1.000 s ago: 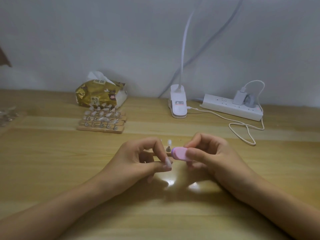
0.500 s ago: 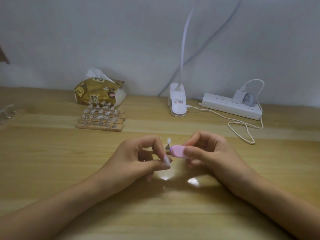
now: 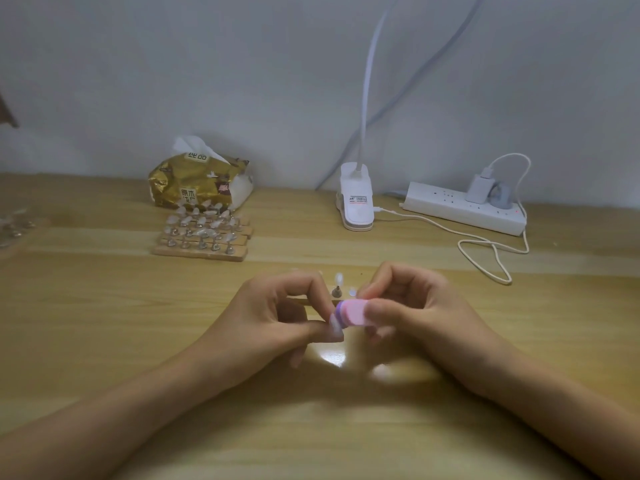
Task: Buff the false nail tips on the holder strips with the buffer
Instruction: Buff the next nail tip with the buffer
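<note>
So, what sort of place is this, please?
Most likely a home desk set up for nail craft, not a salon: a plain wooden table, a clip lamp beside a power strip, and holder strips carrying false nail tips.

Fig. 1: Single head-worn wide-angle cam, aimed fwd & down.
Vantage above the near side of the wooden table, facing the wall at the far edge. Left hand & right hand lie close to the lens, approx. mid-frame; forearms enter from the bottom corners; wall fills the upper part.
</note>
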The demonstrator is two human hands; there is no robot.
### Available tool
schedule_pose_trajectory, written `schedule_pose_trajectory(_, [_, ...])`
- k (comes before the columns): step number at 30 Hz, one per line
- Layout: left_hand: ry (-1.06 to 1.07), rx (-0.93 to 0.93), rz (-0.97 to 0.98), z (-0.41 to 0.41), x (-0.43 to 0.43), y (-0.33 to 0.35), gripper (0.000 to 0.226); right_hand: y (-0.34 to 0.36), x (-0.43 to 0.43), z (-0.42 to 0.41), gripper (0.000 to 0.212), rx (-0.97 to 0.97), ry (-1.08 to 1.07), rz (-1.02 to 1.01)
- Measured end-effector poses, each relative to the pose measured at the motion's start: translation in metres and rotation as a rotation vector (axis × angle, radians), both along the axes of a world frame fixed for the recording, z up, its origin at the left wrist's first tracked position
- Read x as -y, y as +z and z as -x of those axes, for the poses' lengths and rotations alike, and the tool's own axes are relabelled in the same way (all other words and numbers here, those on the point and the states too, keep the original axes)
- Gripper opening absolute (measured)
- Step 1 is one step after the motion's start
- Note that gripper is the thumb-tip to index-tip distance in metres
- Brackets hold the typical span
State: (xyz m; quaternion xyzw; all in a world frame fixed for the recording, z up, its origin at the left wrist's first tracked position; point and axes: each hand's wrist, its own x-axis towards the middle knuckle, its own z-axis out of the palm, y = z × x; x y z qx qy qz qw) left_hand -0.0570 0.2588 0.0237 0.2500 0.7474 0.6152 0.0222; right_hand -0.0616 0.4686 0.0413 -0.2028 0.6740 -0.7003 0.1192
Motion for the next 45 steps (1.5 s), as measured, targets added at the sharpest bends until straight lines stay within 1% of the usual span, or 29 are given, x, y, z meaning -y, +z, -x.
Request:
schedule_pose_trajectory(2, [-0.002,0.003,-0.008,-0.001,0.000,0.000,0.017,0.002,-0.003,0.001,0.021,-0.001,-0.031,0.040])
schedule_pose_trajectory(4, [0.007,-0.011,-0.021,0.001,0.000,-0.001,0.015,0.002,-0.001,-0.002,0.020,0.010,0.060,0.057])
schedule_pose_trajectory(6, [0.018,-0.025,-0.026,0.002,0.000,-0.002,0.014,0.000,0.003,-0.003,0.017,0.002,0.096,0.009])
schedule_pose_trajectory(8, [0.009,-0.015,-0.033,0.002,0.001,-0.002,0.014,0.001,0.001,0.001,0.013,0.000,0.013,-0.005])
schedule_pose_trajectory(10, [-0.024,-0.016,-0.029,0.002,0.000,-0.002,0.012,0.003,-0.003,0.001,0.016,-0.003,-0.018,0.027])
schedule_pose_trajectory(13, [-0.014,-0.031,-0.018,0.002,0.001,-0.004,0.010,0.002,0.003,-0.005,0.020,-0.010,0.128,0.037])
schedule_pose_trajectory(14, [-0.007,-0.034,-0.018,0.001,0.001,-0.004,0.011,0.001,0.004,-0.005,0.021,-0.016,0.121,0.016])
schedule_pose_trajectory(16, [-0.014,-0.028,-0.027,0.000,0.001,-0.002,0.013,0.001,0.000,0.000,0.022,-0.022,0.011,0.002])
schedule_pose_trajectory(18, [-0.031,-0.019,-0.030,0.000,0.000,-0.001,0.012,0.003,-0.003,0.000,0.023,-0.014,-0.020,0.039])
schedule_pose_trajectory(20, [-0.021,-0.030,-0.024,0.000,0.000,-0.002,0.012,0.004,0.000,-0.005,0.023,-0.007,0.105,0.054])
schedule_pose_trajectory(21, [-0.013,-0.036,-0.018,0.000,0.001,-0.003,0.013,0.003,0.002,-0.006,0.022,-0.019,0.134,0.030])
schedule_pose_trajectory(22, [-0.008,-0.038,-0.013,0.000,0.001,-0.003,0.013,0.002,0.003,-0.006,0.021,-0.033,0.111,-0.002])
schedule_pose_trajectory(23, [-0.008,-0.034,-0.015,0.000,0.001,-0.003,0.012,0.002,0.001,-0.003,0.021,-0.047,0.044,-0.024])
schedule_pose_trajectory(25, [-0.022,-0.024,-0.033,-0.001,0.001,-0.002,0.011,0.004,-0.005,-0.001,0.022,-0.044,-0.056,-0.001])
schedule_pose_trajectory(26, [-0.027,-0.024,-0.034,-0.001,0.000,-0.002,0.011,0.005,-0.006,-0.003,0.022,-0.033,-0.041,0.023])
schedule_pose_trajectory(28, [-0.028,-0.036,-0.027,0.000,0.000,-0.002,0.011,0.004,-0.002,-0.008,0.017,-0.006,0.095,0.048])
schedule_pose_trajectory(29, [-0.030,-0.041,-0.023,0.000,0.000,-0.002,0.010,0.002,0.001,-0.009,0.018,-0.010,0.126,0.030])
schedule_pose_trajectory(31, [-0.029,-0.042,-0.020,0.001,0.001,-0.003,0.011,0.000,0.000,-0.006,0.017,-0.024,0.066,-0.012])
schedule_pose_trajectory(33, [-0.027,-0.035,-0.025,0.001,0.001,-0.003,0.012,0.002,-0.004,-0.002,0.018,-0.033,-0.030,0.003])
schedule_pose_trajectory(34, [-0.032,-0.036,-0.024,0.001,0.001,-0.003,0.011,0.004,-0.005,-0.002,0.018,-0.031,-0.035,0.022])
schedule_pose_trajectory(37, [-0.031,-0.052,-0.006,0.002,0.001,-0.005,0.009,0.001,0.001,-0.006,0.018,-0.028,0.077,0.018])
schedule_pose_trajectory(39, [-0.033,-0.044,-0.009,0.001,0.002,-0.005,0.010,-0.001,-0.001,-0.003,0.020,-0.044,-0.003,-0.001])
schedule_pose_trajectory(41, [-0.042,-0.037,-0.010,0.001,0.001,-0.004,0.011,0.000,-0.005,-0.001,0.022,-0.038,-0.071,0.045])
schedule_pose_trajectory(42, [-0.042,-0.041,-0.009,0.001,0.001,-0.003,0.010,0.001,-0.005,-0.002,0.022,-0.026,-0.045,0.074])
schedule_pose_trajectory(43, [-0.037,-0.048,-0.005,0.001,0.001,-0.003,0.010,0.001,-0.004,-0.004,0.020,-0.020,0.027,0.087])
schedule_pose_trajectory(44, [-0.032,-0.057,0.002,0.001,0.001,-0.003,0.010,0.001,-0.001,-0.006,0.018,-0.023,0.079,0.069])
schedule_pose_trajectory(45, [-0.033,-0.061,0.011,0.001,0.001,-0.003,0.009,-0.001,0.000,-0.006,0.018,-0.035,0.081,0.036])
